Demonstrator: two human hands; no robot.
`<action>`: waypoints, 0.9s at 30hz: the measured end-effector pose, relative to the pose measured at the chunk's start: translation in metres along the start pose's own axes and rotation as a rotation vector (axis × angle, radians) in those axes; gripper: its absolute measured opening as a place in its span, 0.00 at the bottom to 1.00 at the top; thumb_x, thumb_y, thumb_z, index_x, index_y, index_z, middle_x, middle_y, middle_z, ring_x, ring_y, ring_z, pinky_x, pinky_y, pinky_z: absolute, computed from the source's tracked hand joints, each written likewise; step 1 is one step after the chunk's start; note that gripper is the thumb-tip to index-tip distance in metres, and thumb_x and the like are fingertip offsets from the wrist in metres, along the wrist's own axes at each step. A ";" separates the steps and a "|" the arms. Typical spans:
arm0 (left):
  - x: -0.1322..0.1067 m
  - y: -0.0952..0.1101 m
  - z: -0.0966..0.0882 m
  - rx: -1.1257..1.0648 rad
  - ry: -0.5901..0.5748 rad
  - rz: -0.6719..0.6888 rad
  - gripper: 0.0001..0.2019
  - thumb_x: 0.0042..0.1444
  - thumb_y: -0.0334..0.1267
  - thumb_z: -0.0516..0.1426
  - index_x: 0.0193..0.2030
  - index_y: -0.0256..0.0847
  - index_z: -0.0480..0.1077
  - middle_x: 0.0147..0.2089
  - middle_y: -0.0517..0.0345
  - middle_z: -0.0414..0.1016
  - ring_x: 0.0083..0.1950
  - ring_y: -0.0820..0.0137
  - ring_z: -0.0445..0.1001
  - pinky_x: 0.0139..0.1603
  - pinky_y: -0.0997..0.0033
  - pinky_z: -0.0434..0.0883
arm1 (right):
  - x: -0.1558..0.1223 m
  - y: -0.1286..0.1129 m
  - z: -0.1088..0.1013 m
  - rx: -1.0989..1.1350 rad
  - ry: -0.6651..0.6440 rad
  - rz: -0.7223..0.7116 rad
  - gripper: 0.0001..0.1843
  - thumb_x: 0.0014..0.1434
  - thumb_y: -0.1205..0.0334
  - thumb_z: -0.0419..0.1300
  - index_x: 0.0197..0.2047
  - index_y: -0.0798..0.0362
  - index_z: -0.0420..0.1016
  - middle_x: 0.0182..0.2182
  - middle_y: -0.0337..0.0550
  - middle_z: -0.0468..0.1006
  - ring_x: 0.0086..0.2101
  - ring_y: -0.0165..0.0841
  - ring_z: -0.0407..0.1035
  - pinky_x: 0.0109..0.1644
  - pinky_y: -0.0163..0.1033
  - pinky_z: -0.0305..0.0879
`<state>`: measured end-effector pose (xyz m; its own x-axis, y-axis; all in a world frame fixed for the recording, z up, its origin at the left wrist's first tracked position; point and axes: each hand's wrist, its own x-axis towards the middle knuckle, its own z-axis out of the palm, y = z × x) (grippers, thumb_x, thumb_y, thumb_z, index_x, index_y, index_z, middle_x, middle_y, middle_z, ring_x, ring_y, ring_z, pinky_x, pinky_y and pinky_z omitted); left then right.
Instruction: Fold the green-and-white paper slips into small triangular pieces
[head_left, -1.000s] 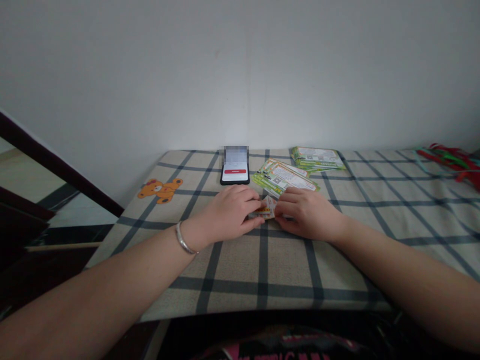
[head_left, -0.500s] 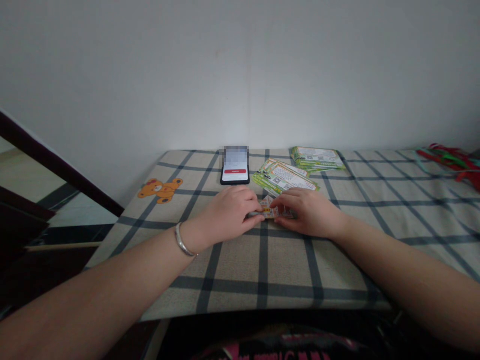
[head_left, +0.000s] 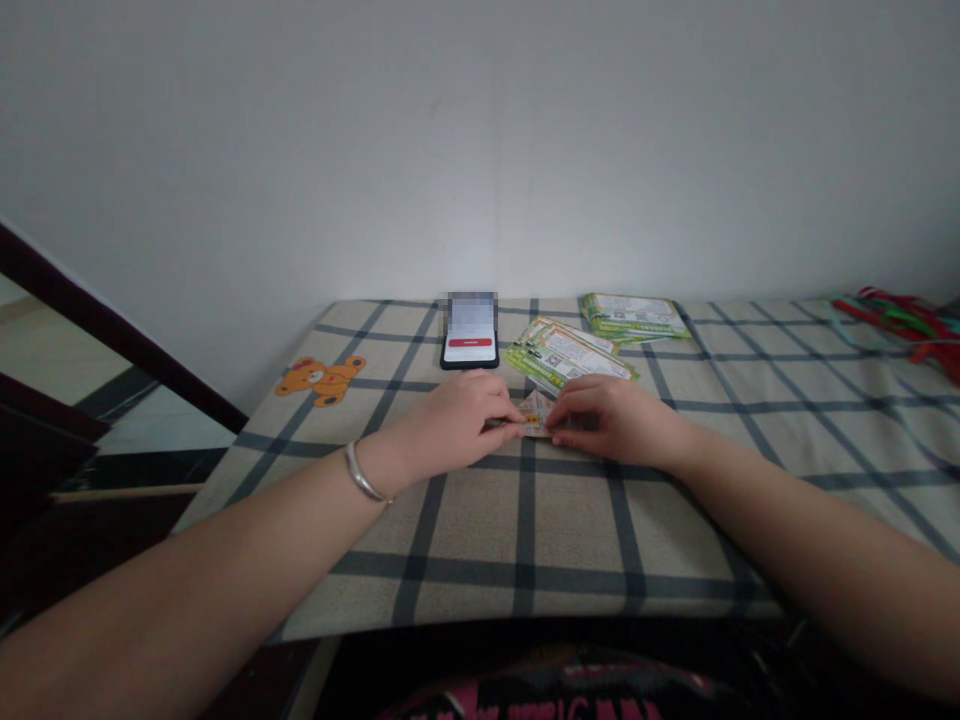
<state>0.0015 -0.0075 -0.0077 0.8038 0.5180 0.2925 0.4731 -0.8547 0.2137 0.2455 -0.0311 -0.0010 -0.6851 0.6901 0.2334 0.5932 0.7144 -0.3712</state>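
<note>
A small printed piece of folded paper (head_left: 535,412), pointed at the top, lies on the checked tablecloth between my two hands. My left hand (head_left: 469,420), with a silver bangle on its wrist, pinches the paper's left end between thumb and fingers. On the other side, my right hand (head_left: 611,420) grips the right end with thumb and fingertips close together. Just behind the paper lies a fanned pile of green and white printed leaflets (head_left: 574,355). My fingers cover both ends of the folded paper.
A phone (head_left: 470,335) with a lit screen stands behind my left hand. A second leaflet stack (head_left: 637,315) lies near the wall. Red and green strips (head_left: 907,325) are at the far right. A bear picture (head_left: 321,381) is on the checked tablecloth (head_left: 480,530).
My right hand's fingertips have shifted slightly along the paper, and more of its printed middle shows. My left hand stays almost in place.
</note>
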 end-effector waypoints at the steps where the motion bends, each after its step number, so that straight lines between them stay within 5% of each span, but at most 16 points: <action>1: 0.000 -0.001 0.000 -0.019 -0.001 -0.003 0.08 0.63 0.39 0.57 0.41 0.41 0.78 0.37 0.55 0.74 0.43 0.67 0.70 0.45 0.66 0.67 | 0.000 0.001 0.000 0.025 -0.001 0.008 0.06 0.60 0.61 0.63 0.38 0.51 0.80 0.33 0.41 0.78 0.35 0.31 0.70 0.41 0.36 0.64; 10: 0.000 0.003 0.001 0.044 0.005 0.008 0.11 0.62 0.44 0.57 0.42 0.40 0.77 0.39 0.53 0.74 0.44 0.65 0.71 0.46 0.64 0.68 | 0.002 0.004 0.000 0.036 -0.010 0.065 0.09 0.63 0.62 0.59 0.37 0.52 0.81 0.33 0.41 0.80 0.33 0.30 0.71 0.38 0.35 0.63; 20: 0.001 0.007 0.006 0.150 0.035 -0.028 0.08 0.62 0.37 0.57 0.34 0.38 0.76 0.35 0.55 0.72 0.40 0.66 0.70 0.42 0.64 0.67 | 0.002 -0.017 0.007 -0.398 0.028 0.063 0.10 0.62 0.63 0.56 0.39 0.52 0.79 0.32 0.44 0.78 0.32 0.33 0.69 0.34 0.37 0.56; 27: 0.004 0.014 0.009 0.214 0.066 -0.055 0.11 0.63 0.38 0.55 0.34 0.36 0.75 0.33 0.54 0.73 0.38 0.66 0.70 0.41 0.64 0.69 | 0.008 -0.015 0.012 -0.425 0.057 0.071 0.12 0.66 0.58 0.55 0.38 0.53 0.78 0.32 0.43 0.77 0.31 0.32 0.68 0.33 0.37 0.52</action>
<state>0.0147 -0.0173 -0.0121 0.7530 0.5587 0.3477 0.5866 -0.8093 0.0300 0.2257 -0.0379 -0.0046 -0.6185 0.7362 0.2746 0.7678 0.6406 0.0120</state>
